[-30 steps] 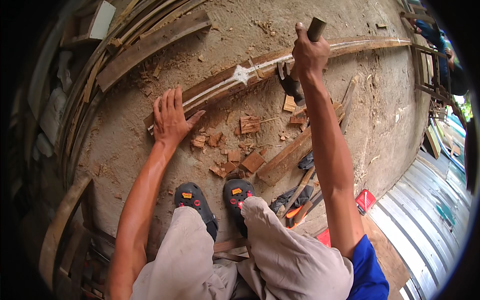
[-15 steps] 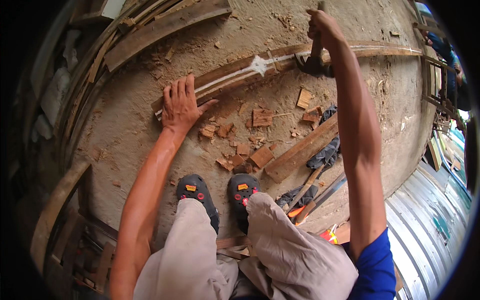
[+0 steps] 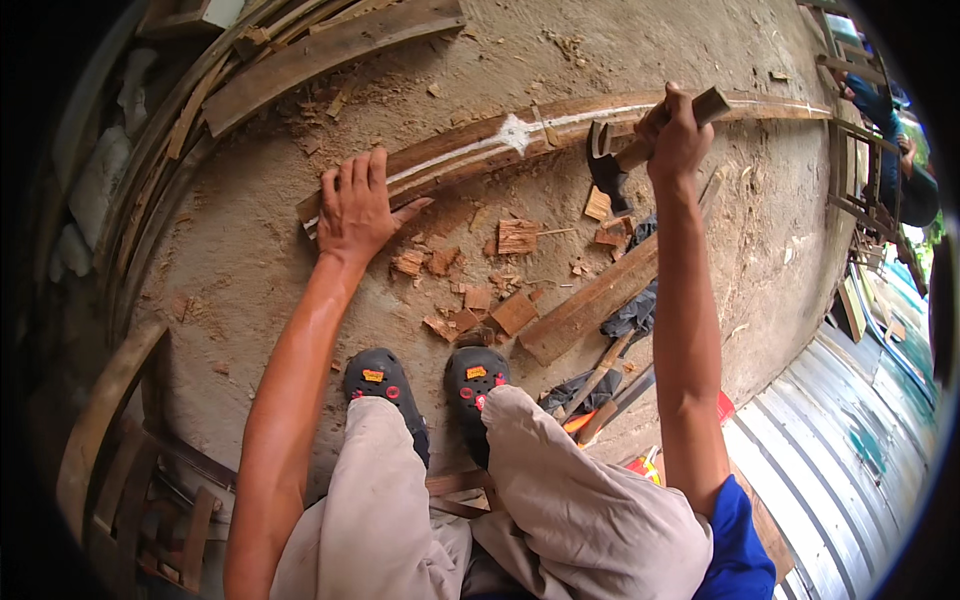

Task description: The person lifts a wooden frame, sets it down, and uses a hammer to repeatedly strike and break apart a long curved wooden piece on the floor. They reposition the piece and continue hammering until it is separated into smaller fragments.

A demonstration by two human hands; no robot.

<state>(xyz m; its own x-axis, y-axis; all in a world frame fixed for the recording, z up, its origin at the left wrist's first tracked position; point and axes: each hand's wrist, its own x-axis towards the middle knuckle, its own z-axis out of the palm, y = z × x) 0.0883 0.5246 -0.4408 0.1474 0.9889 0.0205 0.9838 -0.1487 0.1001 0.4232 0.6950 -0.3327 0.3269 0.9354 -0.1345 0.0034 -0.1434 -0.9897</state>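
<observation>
A long, slightly curved wooden board lies across the ground, with a white stripe along it and a white star-shaped patch. My left hand is closed over its left end, fingers across the top and thumb along the near side. My right hand grips the wooden handle of a claw hammer. The dark hammer head points left, in front of the board's near edge, and the handle's end sticks out right of my fist.
Wood chips and blocks litter the ground before my shoes. A plank lies to the right, by dark cloth and handled tools. Curved boards are piled at far left. Corrugated metal sheet is at right; another person sits beyond.
My right hand has turned the hammer, so its handle now lies nearly level and its head has swung left and lower. My left hand stays on the board's end.
</observation>
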